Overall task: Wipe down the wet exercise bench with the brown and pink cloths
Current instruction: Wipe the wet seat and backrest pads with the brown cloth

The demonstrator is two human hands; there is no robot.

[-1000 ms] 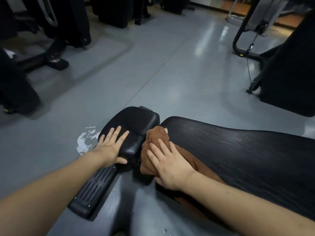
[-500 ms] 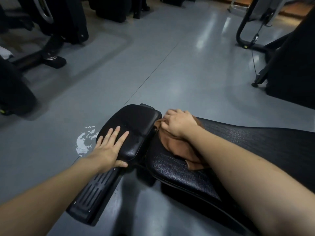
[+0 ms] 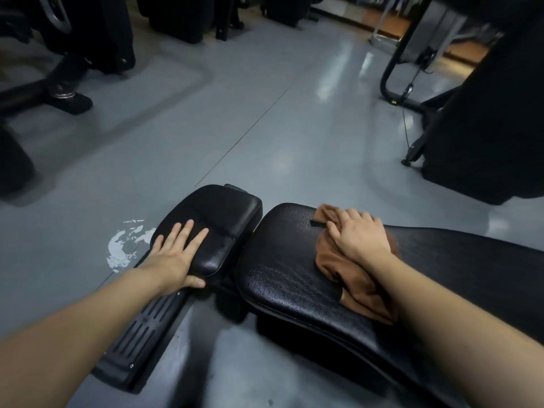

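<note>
Bench: long black pad (image 3: 294, 278) runs from the middle to the right edge; its near end shines, which we judge to be water.
Seat pad: smaller black seat pad (image 3: 217, 219) sits just beside the bench end, with a narrow gap between them.
Brown cloth: brown cloth (image 3: 350, 275) lies bunched on the long pad, one part under our right palm, the rest trailing toward us.
Pink cloth: we do not see it in view.
Right hand: our right hand (image 3: 359, 237) presses on the cloth, fingers curled down and closed over the bunch.
Left hand: our left hand (image 3: 176, 257) lies flat on the seat pad, fingers spread and straight, thumb hooked under the edge; it holds nothing, it only steadies us.
Step in hand: wiping the head end of the long pad, we think.
How to do it well: we should keep the palm flat, press evenly, overlap each stroke, and follow the rounded edge where water collects.
Risk: a bunched cloth touches little surface; opening it wider would dry more.
</note>
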